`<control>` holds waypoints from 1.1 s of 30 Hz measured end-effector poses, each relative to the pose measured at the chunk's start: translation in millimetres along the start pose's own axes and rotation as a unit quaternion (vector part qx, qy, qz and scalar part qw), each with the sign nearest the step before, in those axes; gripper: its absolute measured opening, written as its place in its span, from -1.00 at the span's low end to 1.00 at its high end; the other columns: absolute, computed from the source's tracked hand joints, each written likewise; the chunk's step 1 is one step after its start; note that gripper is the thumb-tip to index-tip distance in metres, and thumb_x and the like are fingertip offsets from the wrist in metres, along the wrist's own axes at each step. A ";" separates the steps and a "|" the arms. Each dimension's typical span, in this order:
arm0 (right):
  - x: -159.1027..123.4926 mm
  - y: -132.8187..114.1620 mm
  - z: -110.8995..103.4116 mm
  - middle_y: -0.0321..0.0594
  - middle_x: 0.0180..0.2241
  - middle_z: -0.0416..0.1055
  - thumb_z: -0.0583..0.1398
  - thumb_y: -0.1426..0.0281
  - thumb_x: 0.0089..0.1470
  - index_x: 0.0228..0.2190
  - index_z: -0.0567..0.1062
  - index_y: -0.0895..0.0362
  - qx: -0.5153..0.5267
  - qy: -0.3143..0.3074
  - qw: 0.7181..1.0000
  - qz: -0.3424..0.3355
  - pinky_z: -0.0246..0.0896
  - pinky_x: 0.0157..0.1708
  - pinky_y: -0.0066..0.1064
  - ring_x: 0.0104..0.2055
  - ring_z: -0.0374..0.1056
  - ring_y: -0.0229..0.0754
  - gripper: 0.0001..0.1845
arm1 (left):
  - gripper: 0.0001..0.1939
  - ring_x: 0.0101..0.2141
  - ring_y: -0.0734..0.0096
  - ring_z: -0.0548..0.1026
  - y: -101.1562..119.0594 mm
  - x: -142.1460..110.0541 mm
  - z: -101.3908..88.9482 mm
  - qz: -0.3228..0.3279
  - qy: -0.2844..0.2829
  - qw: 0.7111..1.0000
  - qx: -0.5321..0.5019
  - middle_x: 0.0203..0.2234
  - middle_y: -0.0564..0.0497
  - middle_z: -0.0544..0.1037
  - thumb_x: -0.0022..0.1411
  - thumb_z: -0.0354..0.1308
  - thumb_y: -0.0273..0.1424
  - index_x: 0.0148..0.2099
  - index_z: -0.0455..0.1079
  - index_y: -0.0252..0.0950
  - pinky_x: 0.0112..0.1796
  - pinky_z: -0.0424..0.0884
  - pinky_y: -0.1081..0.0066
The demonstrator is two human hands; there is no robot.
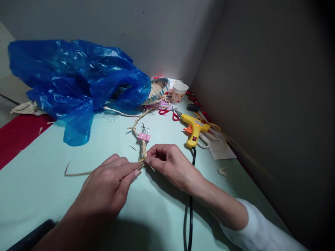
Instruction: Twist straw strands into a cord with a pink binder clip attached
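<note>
A braid of pale straw-like strands [144, 149] runs up the table from my fingers and curves away at the back. My left hand [110, 177] pinches loose strands at the near end of the braid; one strand [78, 173] sticks out to the left past the hand. From the other side, my right hand [170, 164] grips the braid's near end between thumb and forefinger. A pink binder clip [144, 137] is clamped on the braid just beyond my hands. Where exactly the strands cross is partly hidden by my fingertips.
A yellow glue gun [195, 127] lies at right, its black cord [191, 219] running toward me. Red-handled scissors [174, 114], a paper cup [179, 93], a black thread spool [193, 107] and a woven basket [158, 90] stand behind. A blue plastic bag [75, 76] spreads at back left.
</note>
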State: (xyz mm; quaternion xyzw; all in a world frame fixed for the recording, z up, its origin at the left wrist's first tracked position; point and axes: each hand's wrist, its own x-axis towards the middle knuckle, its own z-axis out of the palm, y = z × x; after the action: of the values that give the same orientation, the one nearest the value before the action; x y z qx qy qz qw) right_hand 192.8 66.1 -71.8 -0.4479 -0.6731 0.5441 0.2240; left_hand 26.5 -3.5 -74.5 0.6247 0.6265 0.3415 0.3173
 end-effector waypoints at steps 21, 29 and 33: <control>2.7 -4.0 -18.5 -0.33 -0.51 0.32 0.16 0.42 0.05 -0.43 0.48 0.21 -0.072 -0.078 0.994 -0.031 0.01 -0.46 -0.49 -0.46 0.13 -0.33 -0.88 | -0.79 -0.39 0.34 0.41 -1.8 8.4 4.6 0.073 0.064 0.977 0.188 -0.47 0.06 0.46 0.26 0.05 -0.31 -0.38 0.44 -0.21 -0.33 0.25 0.35; 5.2 -1.1 -13.9 -0.30 -0.49 0.39 0.23 0.35 0.02 -0.46 0.45 0.21 0.039 -0.076 0.996 -0.022 0.04 -0.42 -0.46 -0.47 0.18 -0.32 -0.84 | -0.81 -0.42 0.32 0.43 3.7 12.3 6.5 0.081 0.053 0.975 0.199 -0.49 0.03 0.47 0.25 0.06 -0.37 -0.38 0.43 -0.27 -0.38 0.28 0.33; 4.8 -1.5 -12.4 -0.24 -0.46 0.44 0.24 0.33 0.01 -0.46 0.47 0.23 0.051 -0.077 0.996 -0.017 0.11 -0.35 -0.43 -0.43 0.25 -0.29 -0.82 | -0.80 -0.41 0.30 0.43 1.7 11.0 7.3 0.147 0.048 0.966 0.209 -0.47 -0.01 0.48 0.28 0.03 -0.41 -0.33 0.45 -0.32 -0.36 0.31 0.32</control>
State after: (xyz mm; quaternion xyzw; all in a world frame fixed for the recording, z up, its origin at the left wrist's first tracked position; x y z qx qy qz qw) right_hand 199.6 76.7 -67.4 -0.3813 -0.6672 0.6069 0.2027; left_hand 33.3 7.7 -76.9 0.7453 0.5998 0.2749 0.0955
